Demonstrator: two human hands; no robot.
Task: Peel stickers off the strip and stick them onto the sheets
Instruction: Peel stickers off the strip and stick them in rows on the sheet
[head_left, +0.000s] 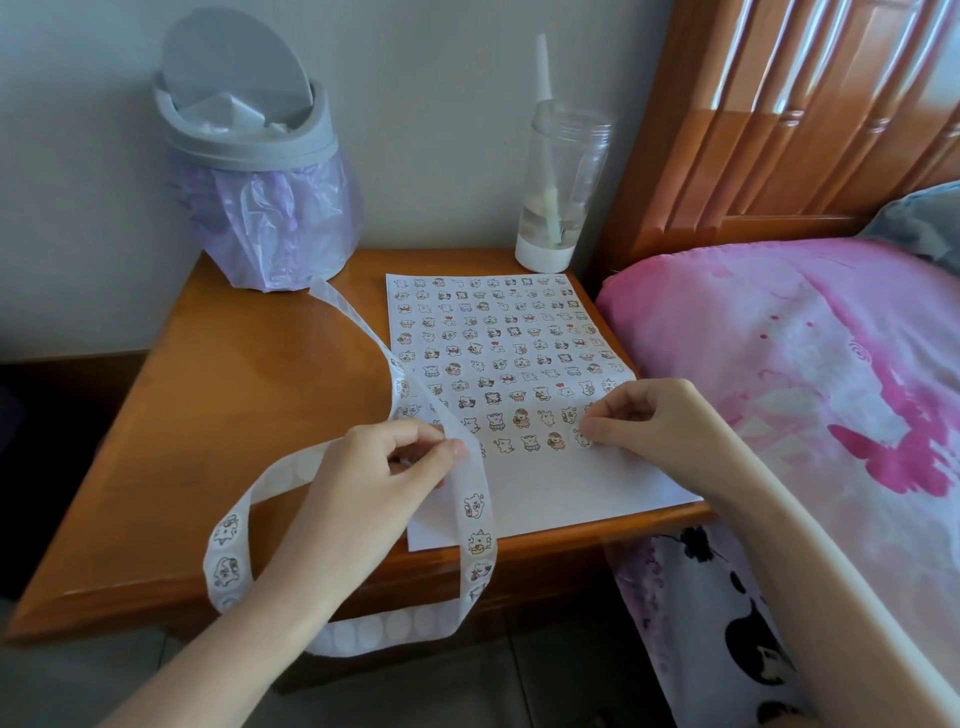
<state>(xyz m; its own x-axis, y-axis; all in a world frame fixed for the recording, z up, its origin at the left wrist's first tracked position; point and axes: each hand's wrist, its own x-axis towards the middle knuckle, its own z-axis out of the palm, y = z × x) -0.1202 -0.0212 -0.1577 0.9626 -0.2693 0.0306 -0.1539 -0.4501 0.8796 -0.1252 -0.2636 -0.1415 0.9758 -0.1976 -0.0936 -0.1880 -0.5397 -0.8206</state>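
Bed (831, 364) along right edge of table (260, 415). Bin (249, 156) at far left corner. Sheet (545, 483) on right half, sticker rows filling most. Strip (478, 525) loops past near edge and trails toward bin. Bottle (563, 182) at far right corner. Left hand (374, 467) pinches strip at sheet's left edge. Right hand (660, 421) pinches sticker (583, 438) against sheet, nearest row.

- A plain pale wall (441, 104) stands behind, evenly lit.
- A glossy wooden counter (249, 395) sits against it, just beside the bed (779, 364).
- A wooden headboard (779, 130) with carved slats rises at the right.
- The bed has a pink patterned cover, with a grey pillow (919, 223) at its head.
- A grey bin (244, 130) with a lilac liner and a clear bottle (561, 182) stand at the counter's back.
- Grey floor (519, 691) shows below.
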